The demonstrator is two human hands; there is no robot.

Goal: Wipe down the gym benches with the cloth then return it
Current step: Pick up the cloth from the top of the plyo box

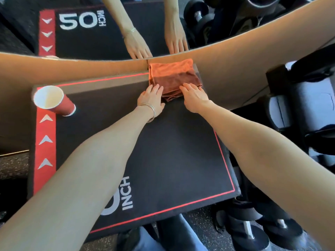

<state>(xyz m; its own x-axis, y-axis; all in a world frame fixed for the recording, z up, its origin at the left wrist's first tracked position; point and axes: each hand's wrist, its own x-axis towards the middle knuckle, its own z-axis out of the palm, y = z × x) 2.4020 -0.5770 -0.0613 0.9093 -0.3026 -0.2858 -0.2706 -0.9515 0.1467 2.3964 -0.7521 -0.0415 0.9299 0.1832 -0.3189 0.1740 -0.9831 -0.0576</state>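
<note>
A black box (163, 151) with red edging and a white "INCH" mark fills the centre of the view. Its far edge is set against a mirror (235, 24), in which the box top and both hands are seen reflected at 12 o'clock. Dumbbells (257, 230) are seen on the speckled floor at 5 o'clock. An orange cloth (174, 77), folded flat, lies on the far right corner of the box at 12 o'clock, its far edge touching the mirror base. A red paper cup (54, 101) stands tilted in view at 10 o'clock on the box, well apart from the cloth. The left hand (152, 98), bangles at the wrist, is laid flat with fingers spread on the cloth's near left edge. The right hand (194, 96) is likewise laid flat, fingers extended on the near right edge. Nothing is gripped by either hand.
</note>
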